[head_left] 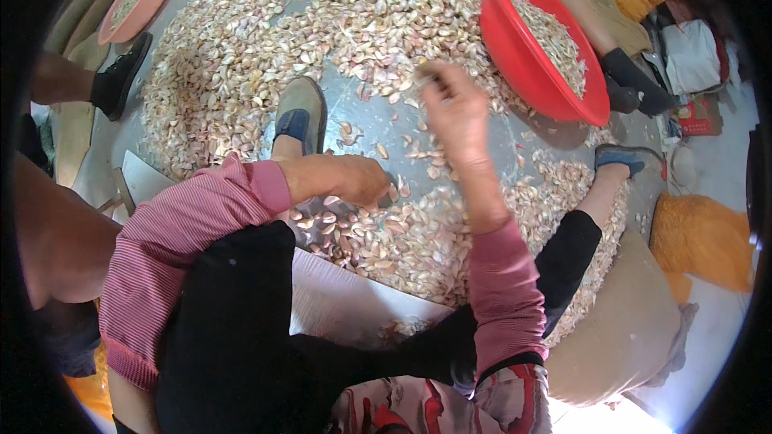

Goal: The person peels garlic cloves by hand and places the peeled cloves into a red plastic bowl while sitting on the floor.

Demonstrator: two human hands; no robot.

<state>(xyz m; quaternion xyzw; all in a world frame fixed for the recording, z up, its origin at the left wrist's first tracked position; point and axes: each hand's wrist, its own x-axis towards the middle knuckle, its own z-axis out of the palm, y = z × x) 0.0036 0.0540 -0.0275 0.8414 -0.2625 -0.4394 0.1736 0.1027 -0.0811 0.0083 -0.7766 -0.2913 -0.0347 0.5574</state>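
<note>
Loose garlic cloves (pixel 402 233) lie in a heap before me, some white and some pinkish. Low over the heap's near left edge, my left hand (pixel 362 181) is closed with its fingers curled down toward the cloves. A small dark patch shows at its fingertips, but what it grips is hidden. My right hand (pixel 457 108) is raised above the grey floor (pixel 346 96), by the far clove pile (pixel 386 24). Its fingers are bent in and slightly blurred, with a small pale bit at their tips that I cannot make out.
A red basin (pixel 515 60) of pale cloves or peelings tilts at the right. Farther left is a pink basin (pixel 157 0). Other people's legs and a black shoe (pixel 121 76) border the pile. An orange sack (pixel 700 241) and a beige sack (pixel 615 329) rest on the right.
</note>
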